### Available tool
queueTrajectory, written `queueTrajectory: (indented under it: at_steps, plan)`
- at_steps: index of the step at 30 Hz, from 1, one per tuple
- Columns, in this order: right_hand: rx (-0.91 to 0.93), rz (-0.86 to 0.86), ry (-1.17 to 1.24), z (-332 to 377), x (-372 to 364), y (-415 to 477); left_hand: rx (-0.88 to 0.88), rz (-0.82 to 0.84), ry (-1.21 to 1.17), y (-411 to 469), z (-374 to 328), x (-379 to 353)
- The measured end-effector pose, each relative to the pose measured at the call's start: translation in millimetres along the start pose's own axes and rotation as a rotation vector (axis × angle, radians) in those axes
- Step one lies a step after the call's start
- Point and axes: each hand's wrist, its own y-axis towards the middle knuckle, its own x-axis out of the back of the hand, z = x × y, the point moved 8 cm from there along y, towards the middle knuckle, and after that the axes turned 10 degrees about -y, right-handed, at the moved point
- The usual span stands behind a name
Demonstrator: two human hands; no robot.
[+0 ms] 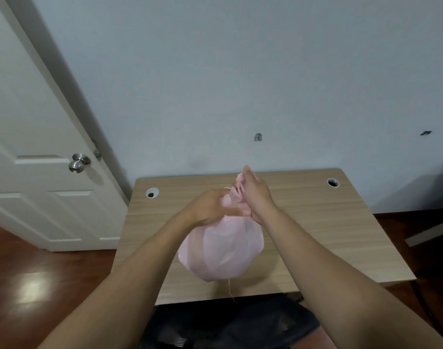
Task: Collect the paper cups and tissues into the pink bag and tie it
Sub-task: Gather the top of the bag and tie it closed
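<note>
Fingers of the left hand [210, 207] are curled round the gathered neck of the pink bag [223, 253], just above its bulge. Those of the right hand [257, 195] pinch the twisted top a little higher, the fingertips pointing up and away. Both bare forearms reach in from the near edge, one on each side of the bag.

Closest to where the person stands, a black mesh chair [228, 326] sits tucked against the front of the wooden desk [329, 222]. The bag is round and full, over the middle of the desk towards its front edge. Whether it rests on the top or hangs just above it, I cannot tell. Pale shapes show faintly through the thin plastic, too blurred to name. A thin thread [231, 289] dangles from the bag's underside, down past the desk's front edge.

Further back, two round cable holes [152, 192] sit near the desk's rear corners. Behind them rises a pale blue wall [240, 71]. Off to the left stands a white panelled door [26, 122] with a metal knob [78, 162], above a glossy reddish wood floor [26, 273].
</note>
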Motion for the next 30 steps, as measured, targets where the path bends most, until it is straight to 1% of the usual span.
queueTrajectory:
  at_steps: [2, 5, 7, 11, 13, 15, 16, 18, 19, 20, 22, 25, 26, 28, 29, 30]
  plan:
    - [0.100, 0.011, -0.055, 9, -4, -4, 0.028, -0.021, 0.072, 3, 5, -4]
    - [0.155, 0.036, -0.155, 13, -1, -9, 0.082, -0.084, 0.132, 8, 22, -3]
    - [0.172, 0.025, -0.191, 14, 5, -9, 0.093, -0.119, 0.098, 10, 30, -1]
    - [0.213, -0.021, -0.287, 19, 20, -12, 0.071, -0.132, 0.005, 7, 33, 2]
    - [0.227, 0.040, -0.327, 17, 23, -19, 0.068, -0.143, -0.049, 5, 34, 7]
    - [0.222, 0.210, -0.361, 11, 11, -28, 0.050, -0.136, -0.096, 1, 29, 10]
    - [0.221, 0.270, -0.415, 6, 5, -32, 0.032, -0.125, -0.101, -1, 25, 10]
    - [0.239, 0.267, -0.546, -1, -1, -34, 0.006, -0.096, -0.081, -4, 17, 8]
    - [0.254, 0.246, -0.567, -2, -3, -33, 0.003, -0.070, -0.077, -4, 14, 4]
    - [0.264, 0.233, -0.550, -1, -5, -33, -0.006, -0.043, -0.083, -5, 13, 0]
    - [0.250, 0.212, -0.441, 1, -10, -34, -0.020, -0.027, -0.132, -5, 15, -2]
    - [0.137, 0.029, -0.209, 1, 3, -25, 0.058, -0.115, -0.289, -11, 26, 9]
    - [0.090, -0.030, -0.106, -1, 10, -20, 0.080, -0.165, -0.375, -13, 31, 16]
    - [0.007, -0.101, 0.134, -3, 19, -15, 0.097, -0.288, -0.625, -16, 44, 32]
    - [-0.024, -0.107, 0.248, -4, 21, -15, 0.098, -0.337, -0.783, -16, 50, 38]
    - [-0.041, -0.101, 0.292, -4, 22, -16, 0.094, -0.373, -0.947, -16, 55, 42]
